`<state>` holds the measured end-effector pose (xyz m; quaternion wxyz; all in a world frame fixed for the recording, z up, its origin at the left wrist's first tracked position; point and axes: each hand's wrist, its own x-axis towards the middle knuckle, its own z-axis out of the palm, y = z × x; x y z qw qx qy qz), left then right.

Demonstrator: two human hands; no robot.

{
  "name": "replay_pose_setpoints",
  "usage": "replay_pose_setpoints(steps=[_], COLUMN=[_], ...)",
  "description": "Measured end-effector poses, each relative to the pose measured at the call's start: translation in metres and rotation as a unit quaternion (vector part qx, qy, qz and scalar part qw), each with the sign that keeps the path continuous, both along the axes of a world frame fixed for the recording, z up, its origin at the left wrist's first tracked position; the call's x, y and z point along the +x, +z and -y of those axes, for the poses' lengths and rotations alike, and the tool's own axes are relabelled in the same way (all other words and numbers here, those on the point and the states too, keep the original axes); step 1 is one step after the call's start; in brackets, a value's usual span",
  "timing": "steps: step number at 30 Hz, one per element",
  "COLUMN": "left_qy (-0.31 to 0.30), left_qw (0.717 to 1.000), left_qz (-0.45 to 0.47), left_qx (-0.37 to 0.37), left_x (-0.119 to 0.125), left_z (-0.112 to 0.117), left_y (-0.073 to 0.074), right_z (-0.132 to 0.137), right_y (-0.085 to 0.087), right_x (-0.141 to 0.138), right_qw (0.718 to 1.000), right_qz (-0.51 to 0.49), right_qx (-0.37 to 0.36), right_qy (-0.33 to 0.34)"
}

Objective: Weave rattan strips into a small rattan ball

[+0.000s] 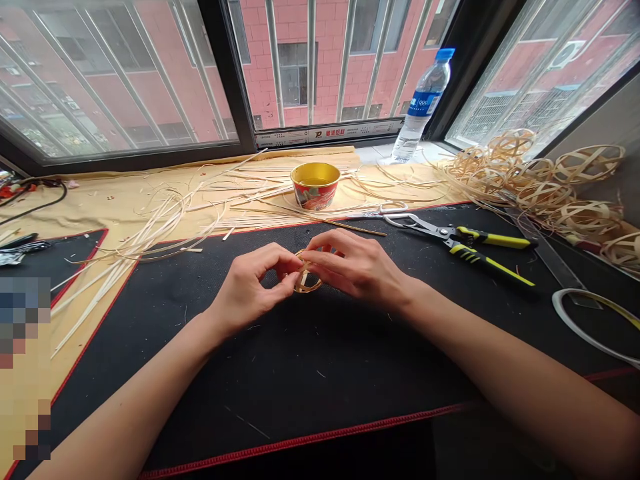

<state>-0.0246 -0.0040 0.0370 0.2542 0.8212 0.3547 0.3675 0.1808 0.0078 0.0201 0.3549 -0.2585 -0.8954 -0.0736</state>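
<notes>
Has one bowl [316, 193] and one bottle [424, 100] beyond, one yellow-handled tool [444, 233] on black mat [280, 373]. Grasps one partly hidden woven ring [306, 289] with left hand [255, 280] and right hand [355, 270].

A clear, blue-capped plastic bottle [423, 105] stands by a black-framed glass window [230, 70] facing a pink brick building [329, 73].

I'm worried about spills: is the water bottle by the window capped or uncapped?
Capped: the water bottle has its blue cap on top.

The woven ring [309, 288] looks like smooth, pale wood. The mat [310, 367] is matt and cloth-like; the bottle [423, 105], glossy clear plastic; the bowl [316, 195], shiny metallic inside.
</notes>
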Motion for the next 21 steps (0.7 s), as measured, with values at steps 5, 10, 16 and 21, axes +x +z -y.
replay_pose_setpoints(steps=[5,10,16,21], left_qy=[0.028,0.032,0.033,0.060], left_qw=[1.000,0.997,0.997,0.998], left_qz=[0.004,0.032,0.040,0.020], left_qx=[0.000,-0.060,-0.050,-0.018], left_x=[0.003,-0.001,-0.003,-0.003], left_z=[0.003,0.001,-0.003,-0.002], left_y=[-0.001,0.000,-0.003,-0.002], right_z=[-0.002,-0.009,-0.013,-0.009], right_y=[-0.003,-0.006,-0.009,-0.008], right_x=[-0.002,0.003,0.012,0.014], right_qw=[0.994,0.975,0.981,0.986], right_qz=[-0.083,-0.157,-0.111,-0.089], right_qx=[-0.064,-0.151,-0.156,-0.143], right_qy=[0.032,0.037,0.028,-0.004])
